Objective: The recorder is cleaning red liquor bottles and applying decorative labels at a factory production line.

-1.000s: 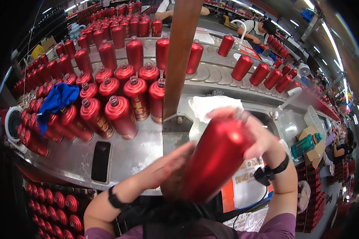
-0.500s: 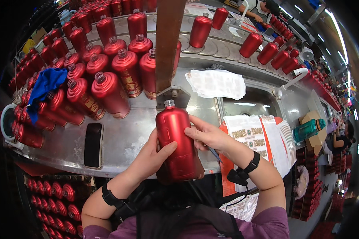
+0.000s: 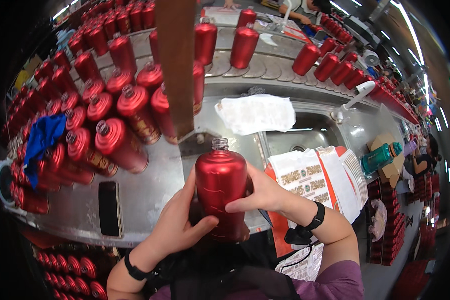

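Observation:
A glossy red bottle (image 3: 221, 182) with a clear threaded glass neck stands nearly upright in front of me, held between both hands. My left hand (image 3: 181, 222) wraps its left side, thumb against the lower front. On the other side my right hand (image 3: 262, 192) grips it, with the thumb pressed across the front. Faint raised lines run over the bottle's front. A thin dark pointed tool (image 3: 266, 216) shows just below my right hand; how it is held is hidden.
Several red bottles (image 3: 122, 145) crowd the left of the metal table, beside a blue cloth (image 3: 44, 142) and a black phone (image 3: 109, 209). A brown post (image 3: 179, 70) rises ahead. Sticker sheets (image 3: 305, 180) lie right, before a sink (image 3: 305, 140). Bottles line a conveyor (image 3: 275, 65); people work beyond.
The view has shifted, so the table things appear lower and further left. Both hands still hold the bottle, and my right thumb sits lower on its front.

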Motion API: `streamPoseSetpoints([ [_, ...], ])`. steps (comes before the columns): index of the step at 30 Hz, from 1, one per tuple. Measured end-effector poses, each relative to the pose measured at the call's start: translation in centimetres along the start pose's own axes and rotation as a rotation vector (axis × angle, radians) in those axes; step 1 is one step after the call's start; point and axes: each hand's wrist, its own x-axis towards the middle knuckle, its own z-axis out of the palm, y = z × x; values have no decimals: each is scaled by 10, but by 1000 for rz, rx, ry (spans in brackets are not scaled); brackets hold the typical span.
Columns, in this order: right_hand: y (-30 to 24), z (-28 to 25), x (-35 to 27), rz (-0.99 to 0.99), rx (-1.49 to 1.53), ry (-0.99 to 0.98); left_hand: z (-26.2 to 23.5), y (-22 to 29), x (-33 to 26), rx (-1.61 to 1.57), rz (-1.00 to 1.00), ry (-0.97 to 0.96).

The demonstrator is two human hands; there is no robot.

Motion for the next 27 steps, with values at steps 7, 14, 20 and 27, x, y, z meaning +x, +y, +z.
streamPoseSetpoints([
  [7,-79,-135,59,-388,-312,590,-29,-36,-52,135,-140,347],
  [14,-90,-318,168,-305,-885,1467,-29,-63,-117,729,-141,466],
  [20,-64,-377,203,-168,-818,1548,-30,-65,-115,933,-75,392],
  [27,-62,-391,186,-147,-886,1593,-25,-66,-116,944,-85,368],
])
